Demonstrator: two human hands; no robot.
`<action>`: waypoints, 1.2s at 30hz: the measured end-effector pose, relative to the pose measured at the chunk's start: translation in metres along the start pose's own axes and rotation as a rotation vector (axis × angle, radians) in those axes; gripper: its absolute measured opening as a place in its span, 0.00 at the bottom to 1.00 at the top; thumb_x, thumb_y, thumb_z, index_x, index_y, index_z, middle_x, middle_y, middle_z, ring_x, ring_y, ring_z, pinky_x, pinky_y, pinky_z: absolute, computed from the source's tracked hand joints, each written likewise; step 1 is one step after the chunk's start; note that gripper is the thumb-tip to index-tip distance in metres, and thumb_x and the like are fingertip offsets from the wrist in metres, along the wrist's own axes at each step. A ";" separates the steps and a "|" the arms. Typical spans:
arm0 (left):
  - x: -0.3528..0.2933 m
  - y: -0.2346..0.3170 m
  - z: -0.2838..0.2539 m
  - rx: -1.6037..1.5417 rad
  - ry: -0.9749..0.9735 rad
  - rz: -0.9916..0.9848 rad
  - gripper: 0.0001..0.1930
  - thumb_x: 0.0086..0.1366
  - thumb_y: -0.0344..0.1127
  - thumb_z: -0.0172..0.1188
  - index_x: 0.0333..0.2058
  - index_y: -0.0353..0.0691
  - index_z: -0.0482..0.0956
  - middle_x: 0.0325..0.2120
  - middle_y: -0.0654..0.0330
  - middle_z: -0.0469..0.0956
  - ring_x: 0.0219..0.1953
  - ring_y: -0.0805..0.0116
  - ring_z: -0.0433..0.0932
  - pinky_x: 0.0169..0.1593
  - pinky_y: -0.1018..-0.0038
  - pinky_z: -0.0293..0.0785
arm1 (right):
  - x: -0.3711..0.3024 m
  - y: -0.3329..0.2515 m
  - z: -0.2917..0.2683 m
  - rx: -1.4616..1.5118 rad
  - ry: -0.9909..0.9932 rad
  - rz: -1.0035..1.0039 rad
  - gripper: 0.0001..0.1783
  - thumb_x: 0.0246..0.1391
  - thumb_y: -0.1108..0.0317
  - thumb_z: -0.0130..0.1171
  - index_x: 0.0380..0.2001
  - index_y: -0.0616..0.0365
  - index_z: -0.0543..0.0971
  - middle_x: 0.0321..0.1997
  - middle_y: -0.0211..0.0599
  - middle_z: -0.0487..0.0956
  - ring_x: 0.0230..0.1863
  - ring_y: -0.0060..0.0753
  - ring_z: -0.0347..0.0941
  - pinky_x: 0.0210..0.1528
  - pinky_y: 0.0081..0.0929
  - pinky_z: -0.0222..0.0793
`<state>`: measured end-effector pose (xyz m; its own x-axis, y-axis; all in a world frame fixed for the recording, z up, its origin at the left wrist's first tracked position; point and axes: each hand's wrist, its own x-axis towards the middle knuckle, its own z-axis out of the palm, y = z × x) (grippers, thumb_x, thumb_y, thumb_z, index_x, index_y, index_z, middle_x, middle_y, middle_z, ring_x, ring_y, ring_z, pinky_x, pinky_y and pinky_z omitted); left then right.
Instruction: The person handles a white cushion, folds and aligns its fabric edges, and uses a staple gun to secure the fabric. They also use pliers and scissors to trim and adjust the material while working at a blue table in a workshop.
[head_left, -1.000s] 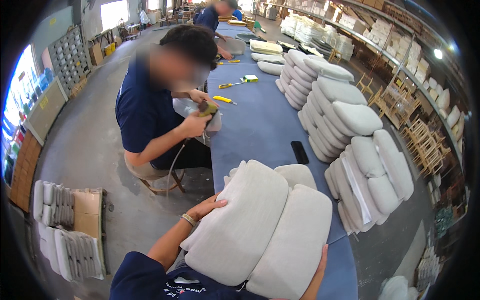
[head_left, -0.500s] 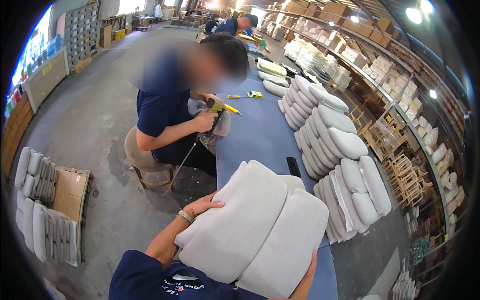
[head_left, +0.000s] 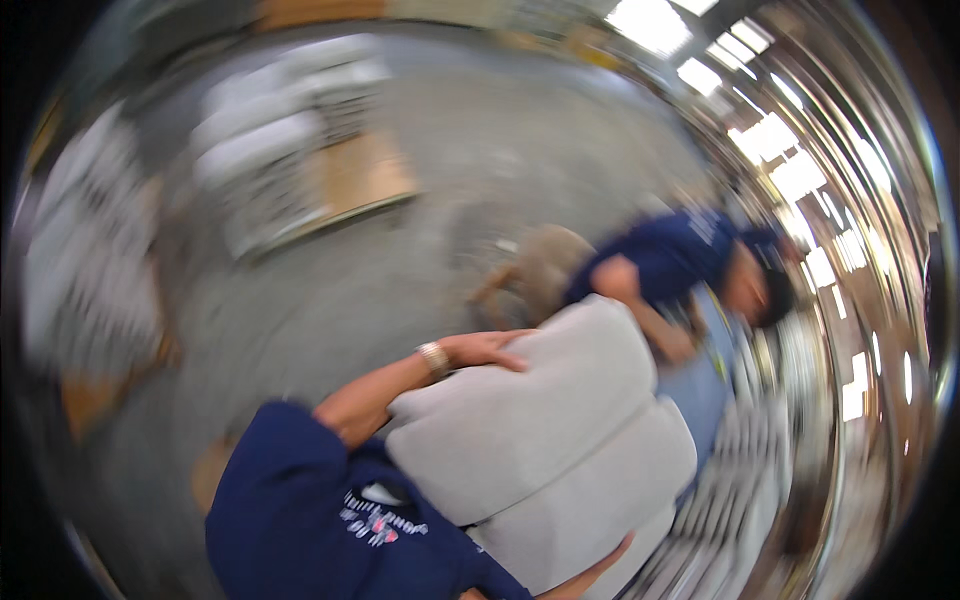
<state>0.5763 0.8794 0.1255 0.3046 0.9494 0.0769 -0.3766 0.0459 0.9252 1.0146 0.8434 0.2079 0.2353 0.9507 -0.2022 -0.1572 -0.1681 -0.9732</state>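
Note:
I hold light grey padded cushions [head_left: 530, 410] against my chest, two broad ones side by side with a seam-like gap between them. A further pale edge shows beneath, near the lower right. My left hand [head_left: 490, 350], with a banded watch on its wrist, is closed round the far left edge, thumb on top of the fabric. At the near right side my right hand [head_left: 600, 568] grips the opposite edge; only part of its fingers shows, the rest being hidden.
A co-worker in a dark blue shirt [head_left: 655, 255] sits on a stool [head_left: 555, 265] beside the blue table [head_left: 700, 395]. Stacked grey cushions [head_left: 735, 475] stand at right. Pale stacks [head_left: 260, 140] rest on a pallet [head_left: 365, 180] upper left, with another stack [head_left: 95, 250] further left.
The view has swung left and is blurred. Table and co-worker now lie to the right, and the pallet stacks have come further into view. Both hands still hold the cushions.

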 end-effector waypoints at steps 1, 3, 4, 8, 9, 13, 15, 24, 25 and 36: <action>-0.022 0.000 -0.010 -0.059 0.003 0.031 0.54 0.61 0.54 0.72 0.76 0.39 0.50 0.70 0.50 0.62 0.71 0.64 0.62 0.72 0.64 0.59 | 0.007 0.006 0.023 -0.047 -0.059 0.000 0.45 0.61 0.33 0.52 0.68 0.58 0.68 0.63 0.47 0.76 0.59 0.49 0.74 0.59 0.45 0.72; -0.073 0.020 -0.040 0.173 0.206 0.087 0.54 0.60 0.55 0.73 0.76 0.41 0.51 0.72 0.49 0.60 0.72 0.60 0.61 0.73 0.63 0.58 | 0.018 0.006 0.087 -0.148 -0.202 -0.010 0.45 0.61 0.33 0.52 0.68 0.58 0.68 0.62 0.48 0.76 0.58 0.49 0.74 0.58 0.45 0.72; -0.105 0.030 -0.052 0.143 0.301 0.080 0.55 0.59 0.57 0.73 0.76 0.41 0.52 0.72 0.48 0.60 0.72 0.59 0.61 0.73 0.63 0.57 | 0.021 0.004 0.119 -0.194 -0.272 -0.014 0.45 0.61 0.33 0.52 0.68 0.58 0.68 0.62 0.48 0.76 0.58 0.49 0.75 0.58 0.45 0.72; -0.213 0.063 -0.081 0.130 0.572 0.160 0.58 0.54 0.62 0.73 0.76 0.41 0.53 0.72 0.48 0.59 0.73 0.56 0.60 0.73 0.63 0.57 | 0.018 0.010 0.245 -0.280 -0.550 -0.030 0.45 0.61 0.33 0.51 0.68 0.58 0.68 0.62 0.48 0.76 0.58 0.49 0.75 0.57 0.46 0.73; -0.219 0.062 -0.086 0.154 0.596 0.154 0.59 0.53 0.63 0.73 0.76 0.40 0.53 0.73 0.48 0.59 0.73 0.55 0.60 0.73 0.63 0.57 | 0.017 0.019 0.250 -0.265 -0.555 -0.012 0.45 0.61 0.33 0.51 0.68 0.58 0.68 0.62 0.48 0.76 0.58 0.50 0.75 0.57 0.46 0.73; -0.301 0.075 -0.111 0.069 0.798 0.360 0.57 0.56 0.57 0.75 0.75 0.39 0.52 0.72 0.49 0.60 0.73 0.57 0.60 0.73 0.64 0.57 | 0.008 0.037 0.370 -0.329 -0.818 -0.005 0.45 0.60 0.32 0.51 0.68 0.58 0.68 0.61 0.49 0.76 0.57 0.50 0.75 0.56 0.47 0.73; -0.329 0.081 -0.127 0.106 0.905 0.361 0.57 0.56 0.57 0.75 0.75 0.38 0.52 0.71 0.49 0.61 0.72 0.59 0.61 0.73 0.65 0.58 | 0.005 0.050 0.413 -0.334 -0.892 0.005 0.45 0.60 0.32 0.51 0.68 0.58 0.69 0.61 0.49 0.76 0.57 0.50 0.75 0.56 0.47 0.73; -0.438 0.125 -0.198 0.167 1.262 0.450 0.55 0.59 0.55 0.74 0.76 0.40 0.52 0.71 0.51 0.62 0.71 0.60 0.61 0.72 0.66 0.58 | -0.020 0.100 0.619 -0.351 -1.173 0.058 0.45 0.60 0.32 0.50 0.67 0.58 0.69 0.60 0.50 0.76 0.55 0.51 0.76 0.54 0.49 0.74; -0.448 0.129 -0.202 0.176 1.293 0.479 0.55 0.59 0.55 0.74 0.76 0.40 0.52 0.71 0.51 0.62 0.71 0.60 0.62 0.72 0.66 0.58 | -0.022 0.105 0.637 -0.347 -1.198 0.069 0.45 0.60 0.32 0.50 0.67 0.58 0.69 0.60 0.50 0.76 0.55 0.51 0.76 0.54 0.49 0.74; -0.570 0.120 -0.227 0.145 1.741 0.598 0.52 0.61 0.52 0.73 0.76 0.40 0.53 0.72 0.51 0.61 0.72 0.61 0.59 0.73 0.67 0.55 | -0.152 0.169 0.862 -0.369 -1.650 0.200 0.45 0.60 0.32 0.49 0.66 0.57 0.70 0.58 0.50 0.76 0.53 0.51 0.77 0.51 0.49 0.75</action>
<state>0.1591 0.4147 0.1081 -0.9987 0.0397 0.0306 0.0167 -0.3114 0.9501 0.1253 0.8952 0.1686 -0.9679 0.1093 -0.2265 0.2119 -0.1306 -0.9685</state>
